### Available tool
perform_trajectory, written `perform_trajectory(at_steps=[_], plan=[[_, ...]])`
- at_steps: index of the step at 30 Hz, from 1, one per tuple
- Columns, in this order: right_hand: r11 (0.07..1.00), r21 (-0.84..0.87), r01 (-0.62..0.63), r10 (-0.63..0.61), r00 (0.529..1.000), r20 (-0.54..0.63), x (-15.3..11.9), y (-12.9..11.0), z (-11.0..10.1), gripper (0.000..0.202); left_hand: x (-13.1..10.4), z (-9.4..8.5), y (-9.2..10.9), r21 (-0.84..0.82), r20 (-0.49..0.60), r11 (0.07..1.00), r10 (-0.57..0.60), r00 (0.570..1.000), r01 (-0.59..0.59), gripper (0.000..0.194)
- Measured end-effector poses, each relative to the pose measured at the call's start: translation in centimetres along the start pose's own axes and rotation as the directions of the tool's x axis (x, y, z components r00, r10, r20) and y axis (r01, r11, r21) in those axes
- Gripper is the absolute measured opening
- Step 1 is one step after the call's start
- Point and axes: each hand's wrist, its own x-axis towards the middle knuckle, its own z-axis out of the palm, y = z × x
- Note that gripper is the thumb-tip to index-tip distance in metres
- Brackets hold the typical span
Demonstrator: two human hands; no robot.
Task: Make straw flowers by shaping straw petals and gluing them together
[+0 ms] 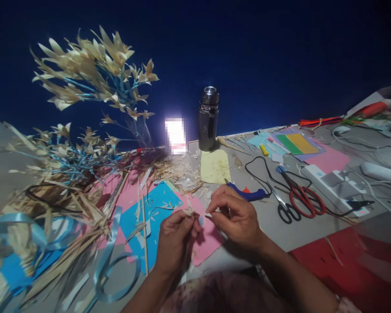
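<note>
Your left hand (176,234) pinches a pale husk piece (189,211) near centre frame; likely feather-light, papery, easily torn, best held softly at its base. Your right hand (236,217) bunches its fingertips beside it, contents unclear.

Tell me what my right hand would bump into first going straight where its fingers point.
Most likely the pale piece held by the left hand: the right hand points its fingers across toward it. Depth is unclear from this single view, so it could pass above or beside.
</note>
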Motion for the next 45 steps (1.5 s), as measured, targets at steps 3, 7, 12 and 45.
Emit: perform_trajectory(at_steps=[3, 7, 12, 45], plan=[[0.999, -0.037, 0.039, -0.04, 0.999, -0.007, -0.2, -0.2, 0.0, 0.023, -0.1, -0.5, -0.2, 0.084, 0.006, 0.995, 0.051, 0.999, -0.051, 0.024], [0.997, 0.074, -0.006, 0.007, 1.0, -0.017, -0.3, -0.3, -0.9, 0.024, -0.1, -1.3, -0.6, 0.139, -0.022, 0.986, 0.092, 0.996, -0.088, 0.015], [0.97, 0.226, -0.094, 0.102, 0.994, -0.026, 0.1, 0.5, -2.2, 0.022, -0.2, -1.7, -0.6, 0.283, 0.079, 0.922, 0.252, 0.964, -0.265, 0.01], [0.999, 0.007, -0.041, 0.04, 0.991, 0.129, 0.6, 0.6, -0.7, 0.014, -0.2, 0.0, 0.0, 0.02, 0.128, 0.991, -0.131, 0.983, 0.129, 0.031]])
